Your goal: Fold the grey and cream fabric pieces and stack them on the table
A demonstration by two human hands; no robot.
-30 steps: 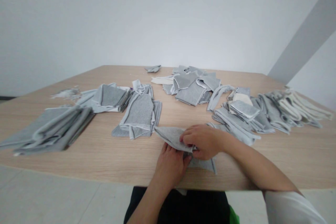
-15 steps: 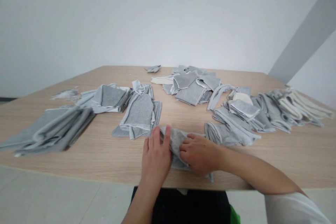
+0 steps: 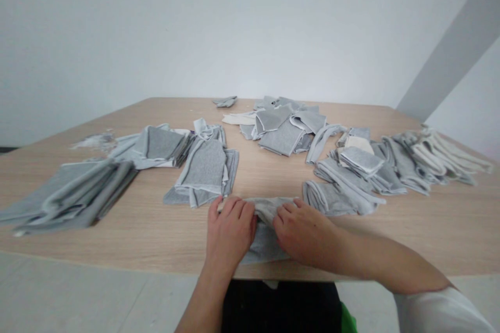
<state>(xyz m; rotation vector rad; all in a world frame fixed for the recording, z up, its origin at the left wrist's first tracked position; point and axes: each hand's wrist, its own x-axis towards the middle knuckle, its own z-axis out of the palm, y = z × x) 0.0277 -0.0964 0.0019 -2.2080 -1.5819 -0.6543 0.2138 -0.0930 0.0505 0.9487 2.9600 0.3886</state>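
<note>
A small grey cloth piece (image 3: 266, 229) lies at the near edge of the wooden table (image 3: 148, 229), directly in front of me. My left hand (image 3: 229, 231) rests on its left part, fingers curled down onto the fabric. My right hand (image 3: 302, 231) presses on its right part, fingers bent over the cloth's far fold. Both hands touch the same piece, and much of it is hidden beneath them.
Grey cloth piles cover the table: a flat stack (image 3: 70, 195) at far left, folded pieces (image 3: 205, 171) just beyond my left hand, a heap (image 3: 287, 125) at the back, and rolled pieces (image 3: 351, 177) stretching right to a pale bundle (image 3: 441, 158). White wall behind.
The cloth piece was lifted and folded over, then laid flat. My left hand moved from under it onto its left side; my right hand shifted to the right side.
</note>
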